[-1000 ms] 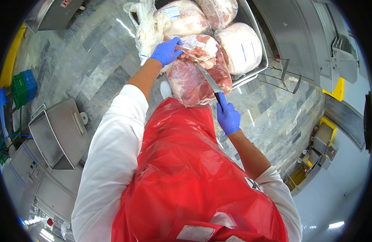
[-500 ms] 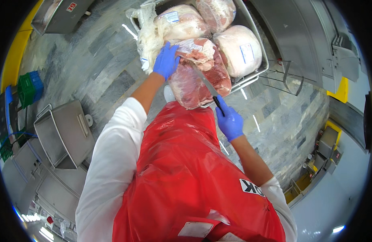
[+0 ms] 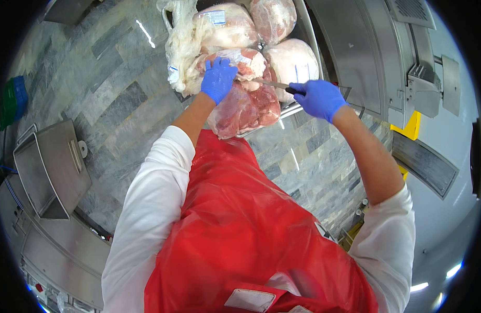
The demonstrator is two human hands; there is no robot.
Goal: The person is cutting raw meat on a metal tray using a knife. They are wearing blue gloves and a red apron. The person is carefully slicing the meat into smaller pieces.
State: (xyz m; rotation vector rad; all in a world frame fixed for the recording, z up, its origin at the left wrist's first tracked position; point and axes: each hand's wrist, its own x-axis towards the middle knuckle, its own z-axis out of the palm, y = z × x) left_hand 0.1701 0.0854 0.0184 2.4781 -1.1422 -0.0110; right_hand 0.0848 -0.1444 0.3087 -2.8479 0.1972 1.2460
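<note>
A large piece of raw red meat [image 3: 245, 107] lies at the near edge of a metal tub [image 3: 291, 111], in front of my red apron. My left hand [image 3: 219, 80], in a blue glove, presses on the meat's upper left part with its fingers spread. My right hand [image 3: 319, 99], gloved alike, is closed round the black handle of a knife [image 3: 274, 84]. The blade points left across the meat, and its tip meets the pale fatty flap near my left fingers. How deep the tip goes is hidden.
Several plastic-wrapped meat pieces [image 3: 292, 68] fill the tub's far and right parts. Loose clear plastic [image 3: 180, 52] hangs over its left side. A steel bin [image 3: 53, 169] stands at the left on grey tiled floor; steel equipment [image 3: 350, 57] lines the right.
My right hand has moved up and right with the knife, so the blade now lies nearly level across the meat. My left hand stays on the meat. The whole view has shifted slightly.
</note>
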